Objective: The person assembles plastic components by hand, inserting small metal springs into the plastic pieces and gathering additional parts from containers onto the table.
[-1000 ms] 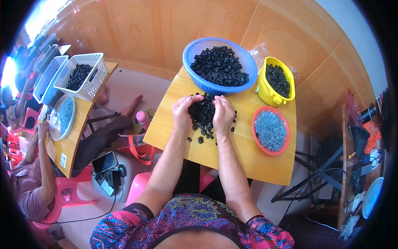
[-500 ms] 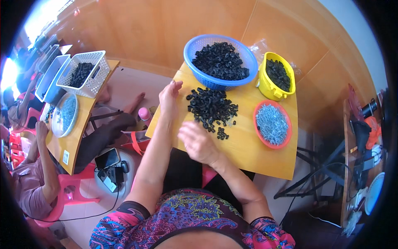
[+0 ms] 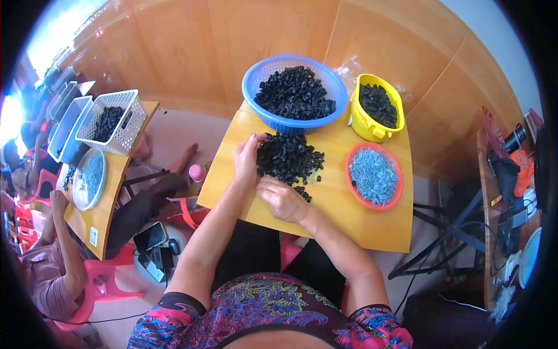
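Note:
A loose pile of small black plastic parts (image 3: 288,157) lies on the yellow wooden table (image 3: 232,203) in front of me. At its left edge is my left hand (image 3: 246,158), thumb and fingers drawn together; whatever they pinch is too small to make out. Just below and to the right, my right hand (image 3: 281,199) has its fingers curled in near the pile's lower left side, and their tips are partly hidden. A few black parts (image 3: 302,193) lie apart beside the right hand. Behind the pile stands a blue basket (image 3: 256,107) heaped with similar black parts.
A yellow bucket (image 3: 363,125) of black pieces stands at the back right. Nearer is a red-orange dish (image 3: 399,189) of small silvery metal pieces (image 3: 374,175). On the left, a co-worker (image 3: 52,264) sits at another table (image 3: 110,192) with a white basket (image 3: 132,131).
My right hand, blurred before, has come forward beside the pile. The left hand has moved lower and closed its fingers at the pile's edge. The whole view has shifted slightly.

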Tool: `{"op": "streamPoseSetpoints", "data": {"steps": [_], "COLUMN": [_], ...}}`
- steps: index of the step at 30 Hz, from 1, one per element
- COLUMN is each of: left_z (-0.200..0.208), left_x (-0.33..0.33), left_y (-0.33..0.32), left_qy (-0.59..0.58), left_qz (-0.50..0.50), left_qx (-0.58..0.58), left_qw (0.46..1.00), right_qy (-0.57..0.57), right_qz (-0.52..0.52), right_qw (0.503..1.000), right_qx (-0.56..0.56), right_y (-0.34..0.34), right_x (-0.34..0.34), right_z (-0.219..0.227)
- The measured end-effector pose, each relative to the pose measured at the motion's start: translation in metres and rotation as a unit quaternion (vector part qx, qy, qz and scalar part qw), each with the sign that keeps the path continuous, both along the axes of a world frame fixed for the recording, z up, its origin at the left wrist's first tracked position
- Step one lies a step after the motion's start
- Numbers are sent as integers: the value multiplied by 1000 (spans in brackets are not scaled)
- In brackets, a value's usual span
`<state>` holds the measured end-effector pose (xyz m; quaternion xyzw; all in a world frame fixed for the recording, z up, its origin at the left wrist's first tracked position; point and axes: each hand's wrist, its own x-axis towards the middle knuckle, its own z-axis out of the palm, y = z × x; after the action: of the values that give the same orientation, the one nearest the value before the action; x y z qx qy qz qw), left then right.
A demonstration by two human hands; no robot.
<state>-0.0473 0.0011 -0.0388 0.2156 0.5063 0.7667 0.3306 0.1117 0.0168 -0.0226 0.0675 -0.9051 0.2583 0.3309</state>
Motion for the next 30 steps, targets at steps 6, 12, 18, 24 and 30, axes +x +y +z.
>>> {"op": "streamPoseSetpoints", "data": {"steps": [6, 12, 18, 24, 30], "left_z": [91, 104, 80, 60, 66], "left_x": [-1, -53, -37, -55, -49], "left_y": [34, 161, 206, 218, 210], "left_qy": [450, 565, 604, 653, 657], "left_qz": [191, -156, -211, -266, -149], "left_qx": [99, -218, -466, -381, -284], "left_qw": [867, 781, 611, 598, 683], "right_qy": [45, 59, 45, 58, 81], "right_qz": [-27, -34, -41, -31, -37], "right_qw": [999, 998, 997, 995, 993], "right_qx": [6, -5, -53, -77, -73], "right_y": [-6, -10, 1, 3, 8], "right_x": [12, 8, 11, 6, 7], "right_z": [-1, 5, -2, 1, -2]}}
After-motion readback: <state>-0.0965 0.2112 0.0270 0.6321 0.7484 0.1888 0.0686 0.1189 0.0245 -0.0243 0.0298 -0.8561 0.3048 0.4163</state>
